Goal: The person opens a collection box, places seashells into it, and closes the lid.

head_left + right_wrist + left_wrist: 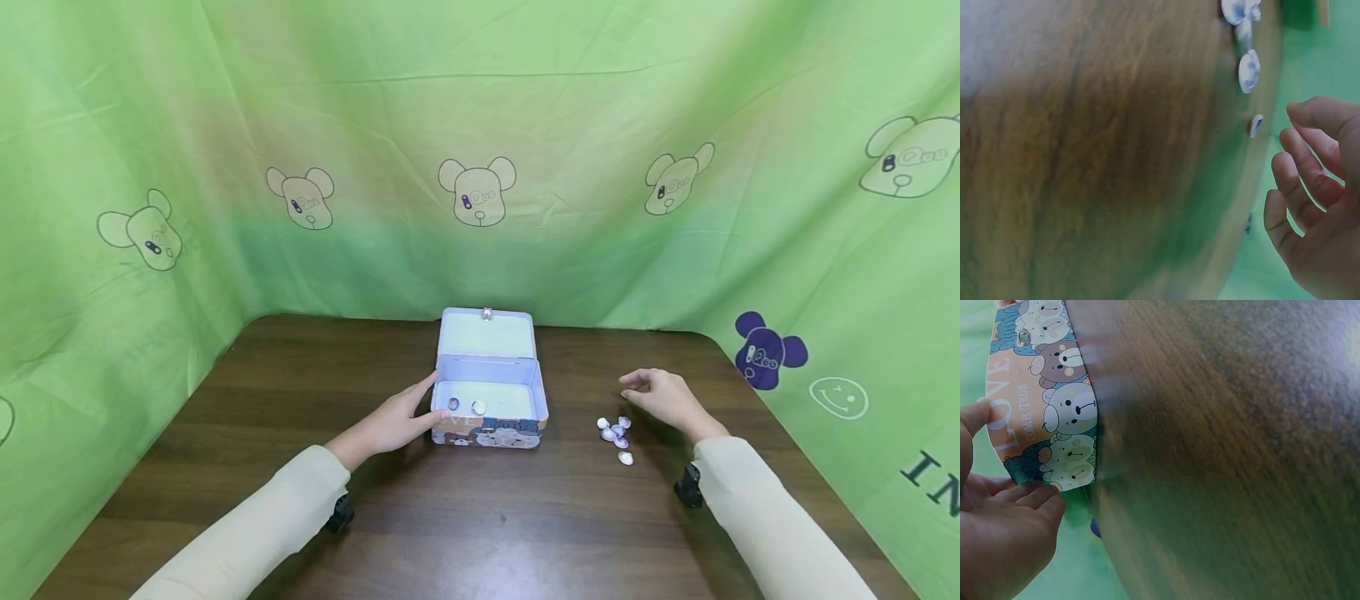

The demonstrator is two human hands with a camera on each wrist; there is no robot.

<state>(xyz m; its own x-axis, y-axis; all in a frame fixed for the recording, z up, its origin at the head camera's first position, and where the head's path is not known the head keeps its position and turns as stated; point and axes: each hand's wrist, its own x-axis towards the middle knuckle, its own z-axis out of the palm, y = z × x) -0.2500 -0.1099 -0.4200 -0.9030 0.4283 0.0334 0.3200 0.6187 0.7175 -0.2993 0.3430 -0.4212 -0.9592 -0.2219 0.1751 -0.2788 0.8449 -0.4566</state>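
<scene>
A green curtain (480,92) is being used as the backdrop to a brown table (510,533). An open tin box (517,435) is being supported mid-table, its lid (486,335) being held up by the hinge at the far side. The box's near left corner is being gripped by the left hand (393,423), the thumb being laid on the near face and the fingers being set against the left wall. The right hand (663,398) is being held at the right with loosely bent fingers; nothing is being pinched. Shells (618,431) are lying right of the box, nearer than the right fingertips; a pale piece (478,407) and a dark piece (453,403) are lying inside. The box is being judged light, stiff and smooth; a grip on a corner or wall is being preferred to the lid. The shells are being judged very light, hard and brittle; a gentle fingertip pinch at the rim is being advised. The near face's printed bears (1070,406) are being shown more clearly by the left wrist view, the contents by the head view alone. A thumb-to-finger gap is being revealed by the right wrist view, with a small shell (1256,125) just beside the thumb.
</scene>
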